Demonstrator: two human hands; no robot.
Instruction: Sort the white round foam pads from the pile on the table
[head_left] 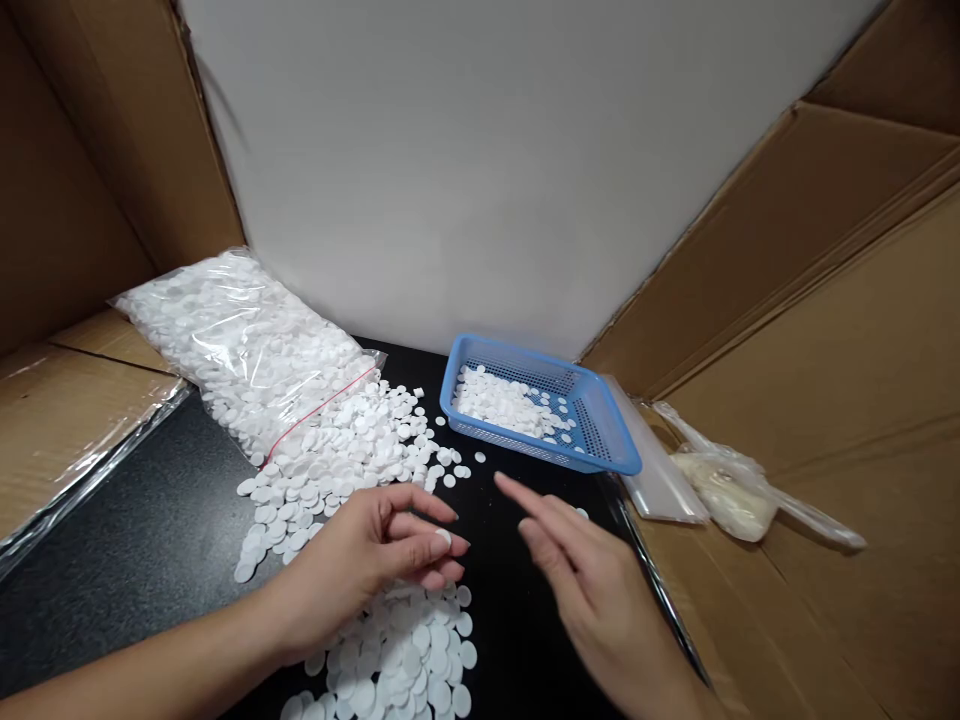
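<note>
My left hand (390,540) is pinched on a small white disc (444,537) between thumb and fingers, above the loose discs on the black surface. To its right, my right hand (577,570) is held with fingers stretched out and thumb a little apart, holding nothing that I can see. One pile of white discs (405,660) lies in front of my left hand, near the bottom edge. Behind it, more discs (352,440) spill from the mouth of a clear zip bag (232,340). A blue mesh basket (607,430) beyond my right hand holds many discs.
Stray discs (480,457) lie between the spill and the basket. Right of the basket are a flat clear plastic bag (667,490) and a knotted bag with a pale yellowish content (727,495). Cardboard walls (825,330) flank both sides; a white panel (480,170) stands behind.
</note>
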